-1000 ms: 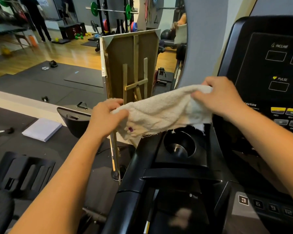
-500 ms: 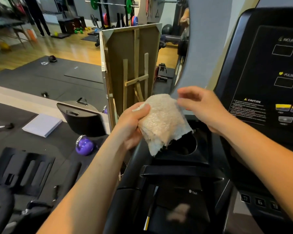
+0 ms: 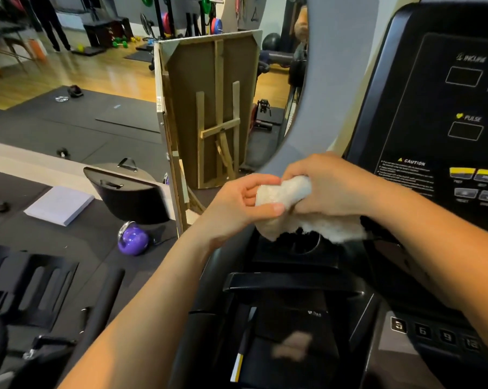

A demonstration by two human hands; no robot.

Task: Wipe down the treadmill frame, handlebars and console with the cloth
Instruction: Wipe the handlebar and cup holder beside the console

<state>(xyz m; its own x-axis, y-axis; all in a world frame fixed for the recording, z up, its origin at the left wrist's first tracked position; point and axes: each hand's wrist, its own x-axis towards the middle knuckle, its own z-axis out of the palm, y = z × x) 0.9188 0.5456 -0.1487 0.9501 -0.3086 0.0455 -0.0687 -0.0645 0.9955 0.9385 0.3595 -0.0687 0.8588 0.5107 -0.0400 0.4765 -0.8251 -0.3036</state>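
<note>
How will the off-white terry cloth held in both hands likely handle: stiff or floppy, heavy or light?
Probably floppy: the off-white terry cloth bunches between the left hand and right hand, its free edge drooping over the black cup holder. Likely light: the left hand's pinch seems enough to hold it. Its looped pile should resist slipping.

The console (image 3: 439,108) is cut off at three o'clock; the cloth (image 3: 321,224) hides most of the cup holder (image 3: 304,247).

**Little room left of the console (image 3: 433,108)**

Its upright panel walled off the right. A grey column (image 3: 335,80) stood close behind, and a wooden board (image 3: 209,108) leaned beyond the left handlebar (image 3: 206,327). Free passage lay leftward over that handlebar.
</note>
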